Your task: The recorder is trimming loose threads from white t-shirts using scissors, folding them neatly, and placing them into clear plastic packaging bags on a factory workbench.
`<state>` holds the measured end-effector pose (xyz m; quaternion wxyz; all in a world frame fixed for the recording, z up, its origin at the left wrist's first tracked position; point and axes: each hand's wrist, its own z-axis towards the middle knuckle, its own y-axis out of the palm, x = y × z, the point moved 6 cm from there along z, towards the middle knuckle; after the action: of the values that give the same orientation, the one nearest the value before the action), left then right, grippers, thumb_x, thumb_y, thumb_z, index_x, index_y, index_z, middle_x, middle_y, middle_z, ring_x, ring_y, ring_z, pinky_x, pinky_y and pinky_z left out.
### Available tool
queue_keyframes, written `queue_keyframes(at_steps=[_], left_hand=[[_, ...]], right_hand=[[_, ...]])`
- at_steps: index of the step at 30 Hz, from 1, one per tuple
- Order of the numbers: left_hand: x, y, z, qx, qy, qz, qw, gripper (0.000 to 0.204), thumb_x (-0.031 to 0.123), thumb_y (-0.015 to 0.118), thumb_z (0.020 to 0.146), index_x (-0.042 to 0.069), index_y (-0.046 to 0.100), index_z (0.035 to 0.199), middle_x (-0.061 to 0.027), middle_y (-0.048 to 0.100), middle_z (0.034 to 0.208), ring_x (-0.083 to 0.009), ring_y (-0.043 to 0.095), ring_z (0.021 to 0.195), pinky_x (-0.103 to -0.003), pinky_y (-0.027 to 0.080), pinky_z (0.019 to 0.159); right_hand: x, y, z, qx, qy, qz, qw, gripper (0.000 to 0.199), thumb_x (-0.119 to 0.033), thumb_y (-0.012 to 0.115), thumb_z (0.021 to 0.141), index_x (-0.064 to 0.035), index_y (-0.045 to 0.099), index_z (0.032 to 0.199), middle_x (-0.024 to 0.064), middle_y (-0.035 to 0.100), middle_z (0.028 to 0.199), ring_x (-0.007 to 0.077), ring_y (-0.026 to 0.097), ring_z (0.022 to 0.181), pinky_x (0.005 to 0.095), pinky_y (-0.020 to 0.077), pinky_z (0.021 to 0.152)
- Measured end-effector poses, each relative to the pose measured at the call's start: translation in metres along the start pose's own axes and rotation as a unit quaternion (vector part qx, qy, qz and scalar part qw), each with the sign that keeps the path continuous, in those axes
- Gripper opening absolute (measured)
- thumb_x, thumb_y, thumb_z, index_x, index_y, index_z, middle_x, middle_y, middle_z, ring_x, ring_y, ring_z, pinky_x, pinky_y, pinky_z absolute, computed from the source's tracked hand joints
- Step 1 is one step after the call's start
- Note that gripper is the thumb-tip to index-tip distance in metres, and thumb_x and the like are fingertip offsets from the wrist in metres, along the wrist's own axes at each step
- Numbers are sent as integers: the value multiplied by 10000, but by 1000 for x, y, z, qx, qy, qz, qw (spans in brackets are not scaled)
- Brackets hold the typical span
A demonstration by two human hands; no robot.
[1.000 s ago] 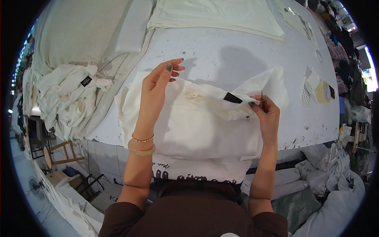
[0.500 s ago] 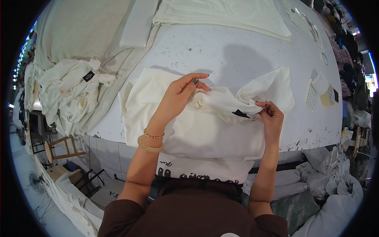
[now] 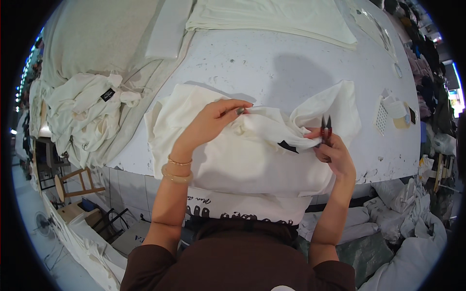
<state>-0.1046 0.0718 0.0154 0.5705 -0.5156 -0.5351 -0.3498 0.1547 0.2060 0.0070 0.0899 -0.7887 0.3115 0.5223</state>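
Note:
A white T-shirt [image 3: 262, 169] lies bunched at the table's front edge, and its lower part with dark print hangs over the side. My left hand [image 3: 213, 122], wearing bracelets at the wrist, pinches the gathered fabric near the neck. In my right hand [image 3: 337, 154] are small thread snips [image 3: 326, 130] with red handles, their pointed blades apart and aimed away from me. The fingers of that hand also grip the garment's edge. A black label [image 3: 288, 147] shows on the fabric between my hands, closer to the right one.
At the left sits a crumpled pile of white garments [image 3: 92, 111]. Folded white cloth [image 3: 272, 19] lies along the far side of the white table [image 3: 233, 63]. On the right are a tape roll [image 3: 402, 120] and a perforated white card [image 3: 381, 119]. A wooden stool [image 3: 77, 183] stands lower left.
My right hand has turned, and the snips now point up and away in plain sight. The label has shifted slightly left and down. My left hand has moved a little left, its fingers closing on the fabric.

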Motion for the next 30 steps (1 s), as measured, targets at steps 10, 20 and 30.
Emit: queue_keyframes(at_steps=[10,20,30], left_hand=[[4,-10,-4,-182,-4,88,979,241,-15,623,792,61,655,1019,-7,560,881,-133,506,880,-263,439,793],[3,-16,-11,-189,19,171,967,209,-41,685,686,19,566,847,-15,541,991,-190,481,996,-292,402,872],[91,-56,8,333,180,265,887,189,-40,575,704,14,396,733,-56,406,646,-178,411,587,-283,357,522]], right_hand=[[-6,9,28,-94,75,-94,988,294,-149,548,902,-24,625,1157,-66,532,828,18,324,574,174,308,513],[-13,24,15,-180,34,-303,935,262,-1,690,739,-31,611,987,-76,372,747,52,350,708,197,359,665],[-132,26,27,252,-381,-343,821,235,80,686,689,12,487,793,74,421,733,174,444,653,256,414,625]])
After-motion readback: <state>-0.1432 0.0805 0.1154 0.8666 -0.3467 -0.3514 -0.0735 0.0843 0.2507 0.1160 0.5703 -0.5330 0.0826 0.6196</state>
